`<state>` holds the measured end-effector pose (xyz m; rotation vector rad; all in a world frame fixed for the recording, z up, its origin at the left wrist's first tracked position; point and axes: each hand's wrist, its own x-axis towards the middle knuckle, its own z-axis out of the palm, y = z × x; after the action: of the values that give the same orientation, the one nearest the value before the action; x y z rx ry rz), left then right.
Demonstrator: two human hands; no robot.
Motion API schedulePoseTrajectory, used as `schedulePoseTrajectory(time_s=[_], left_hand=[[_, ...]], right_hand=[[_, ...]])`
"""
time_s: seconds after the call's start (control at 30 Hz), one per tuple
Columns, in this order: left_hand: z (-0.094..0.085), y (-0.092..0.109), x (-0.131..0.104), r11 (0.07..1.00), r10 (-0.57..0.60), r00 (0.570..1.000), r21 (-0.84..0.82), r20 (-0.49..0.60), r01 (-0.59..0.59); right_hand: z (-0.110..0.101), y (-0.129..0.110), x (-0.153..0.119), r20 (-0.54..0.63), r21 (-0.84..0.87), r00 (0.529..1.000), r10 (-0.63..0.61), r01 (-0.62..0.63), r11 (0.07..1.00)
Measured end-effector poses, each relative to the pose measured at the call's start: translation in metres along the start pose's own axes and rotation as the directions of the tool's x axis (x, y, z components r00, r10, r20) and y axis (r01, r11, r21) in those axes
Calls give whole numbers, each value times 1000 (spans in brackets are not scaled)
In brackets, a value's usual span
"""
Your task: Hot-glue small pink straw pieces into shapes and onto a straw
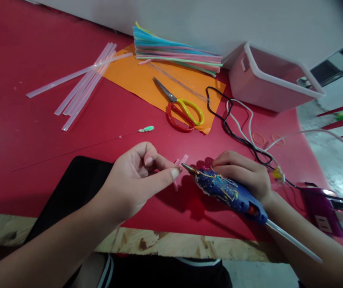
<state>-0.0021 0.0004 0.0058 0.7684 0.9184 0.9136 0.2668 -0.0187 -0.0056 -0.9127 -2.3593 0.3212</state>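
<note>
My left hand (143,176) pinches a small bent pink piece (185,159) between thumb and forefinger; it looks like pipe cleaner, but I cannot be sure. My right hand (245,174) is wrapped round a blue hot glue gun (228,192) smeared with dried glue. Its metal nozzle (188,168) points left, right beside the pink piece and my left thumb; whether they touch I cannot tell. A clear glue stick (294,240) juts from the gun's back end. Beyond my left hand lies a thin wire (78,150) with a fuzzy green tip (146,129).
Glue sticks (84,84) lie at the left of the red table (15,120). On orange paper (126,82) are scissors (179,104) and pipe cleaners (174,50). A pink bin (258,88), cables (234,132), rubber bands (259,138) and a purple power strip (321,212) are right; a black phone-like slab (75,188) is left.
</note>
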Motion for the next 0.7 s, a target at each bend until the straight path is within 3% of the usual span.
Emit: schedulePoseTrajectory(time_s=[0.7], left_hand=[[-1, 0, -1, 1000, 1, 1000, 7, 9, -1]], right_hand=[[-2, 1, 1, 28, -28, 1000, 9, -9, 1000]])
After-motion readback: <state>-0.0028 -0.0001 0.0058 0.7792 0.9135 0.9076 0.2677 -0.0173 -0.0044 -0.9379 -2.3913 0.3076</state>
